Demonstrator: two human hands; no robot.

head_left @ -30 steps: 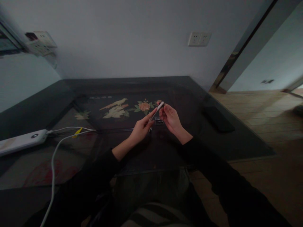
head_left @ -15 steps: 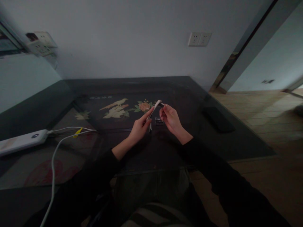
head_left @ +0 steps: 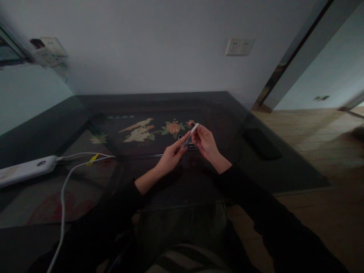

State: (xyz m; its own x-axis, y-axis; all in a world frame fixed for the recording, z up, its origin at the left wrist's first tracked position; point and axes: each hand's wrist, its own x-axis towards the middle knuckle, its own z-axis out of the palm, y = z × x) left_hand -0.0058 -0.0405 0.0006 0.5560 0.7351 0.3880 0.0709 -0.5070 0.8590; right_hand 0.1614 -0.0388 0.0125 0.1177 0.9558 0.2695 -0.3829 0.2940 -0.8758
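My left hand (head_left: 172, 154) is closed, thumb and fingers pinching a slim, pale object with a rounded white end (head_left: 195, 128). It slants up and to the right, and its kind is too dim and small to make out. At that upper end my right hand (head_left: 206, 141) has its fingers curled in, close against the object. Whether those fingertips grip a small dark part there is hard to see. Just below the object lies a small shiny ribbed item (head_left: 191, 145) on the dark tabletop (head_left: 159, 174), partly covered by my hands.
A black flat phone-like slab (head_left: 263, 144) lies to the right. On the left are a white power bank-like block (head_left: 28, 170) and a white cable (head_left: 64, 204) with a yellow tag (head_left: 92, 159). The wall (head_left: 148, 49) stands behind the table.
The pale object has turned, its white end shifting slightly right and down toward my right fingers. My left hand has moved a little to the right with it.
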